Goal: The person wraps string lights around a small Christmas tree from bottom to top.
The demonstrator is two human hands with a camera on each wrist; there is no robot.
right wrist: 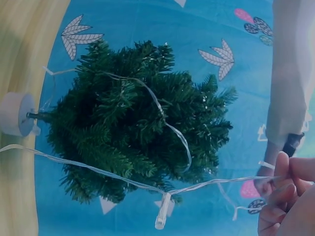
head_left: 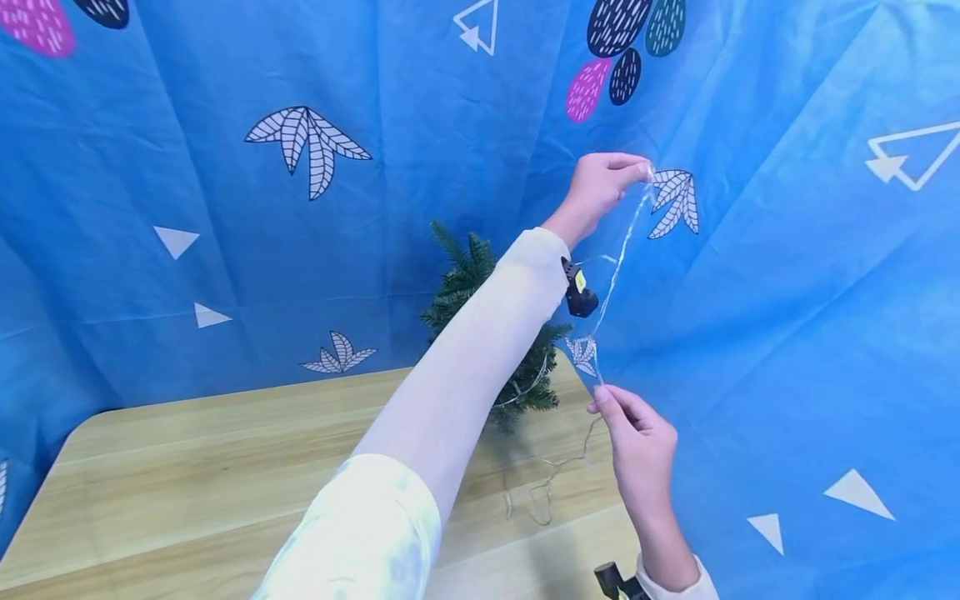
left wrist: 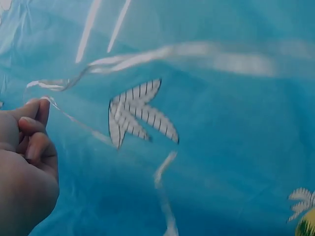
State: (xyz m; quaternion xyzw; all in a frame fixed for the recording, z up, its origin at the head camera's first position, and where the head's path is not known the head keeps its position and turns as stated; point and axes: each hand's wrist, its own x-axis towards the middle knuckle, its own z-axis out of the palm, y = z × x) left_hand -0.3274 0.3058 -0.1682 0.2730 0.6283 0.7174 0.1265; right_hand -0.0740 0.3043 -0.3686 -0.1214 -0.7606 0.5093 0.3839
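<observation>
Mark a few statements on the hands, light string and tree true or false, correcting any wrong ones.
1. The left hand pinches the light string. True.
2. In the head view, the left hand is higher than the right hand. True.
3. The right hand is empty. False: it pinches the light string too.
4. Part of the light string lies across the tree. True.
5. The tree lies toppled. False: it stands upright on its white base.
6. The table is blue. False: the table is wood-toned.
</observation>
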